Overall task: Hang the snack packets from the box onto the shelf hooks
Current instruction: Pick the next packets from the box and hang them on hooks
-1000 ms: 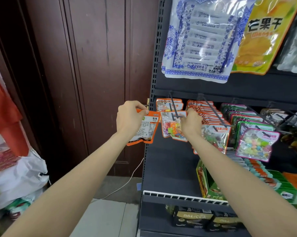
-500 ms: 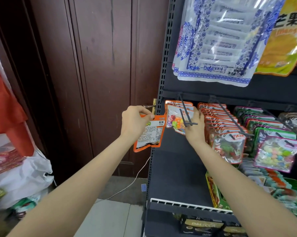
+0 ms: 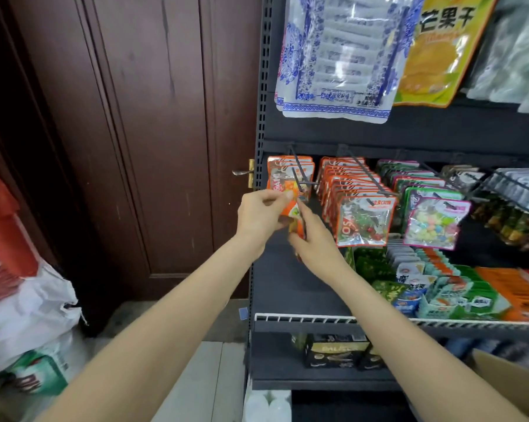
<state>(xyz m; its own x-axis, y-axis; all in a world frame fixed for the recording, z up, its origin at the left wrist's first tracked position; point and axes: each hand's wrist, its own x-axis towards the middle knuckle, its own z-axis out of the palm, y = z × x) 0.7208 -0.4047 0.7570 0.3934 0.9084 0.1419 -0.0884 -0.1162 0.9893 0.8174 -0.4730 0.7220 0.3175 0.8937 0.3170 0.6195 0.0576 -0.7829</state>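
Left hand (image 3: pixel 261 214) raised in front of the leftmost shelf hook (image 3: pixel 299 178), thumb and fingers pinching the top edge of an orange snack packet (image 3: pixel 293 213). Right hand (image 3: pixel 313 239) just beside and below, fingers curled round the lower part of the same packet, forefinger stretched up toward the hook's tip. Packet held between both hands, just under the hook end, touching or nearly touching it; cannot tell which. Behind the hands, a few matching orange packets (image 3: pixel 287 169) already hung on that hook. Right of the hands, a fuller row of orange packets (image 3: pixel 365 219), then pink-edged candy packets (image 3: pixel 433 223). Above, a blue-and-white bag (image 3: pixel 339 56). Low at the far right, a cardboard box (image 3: pixel 509 385) corner.
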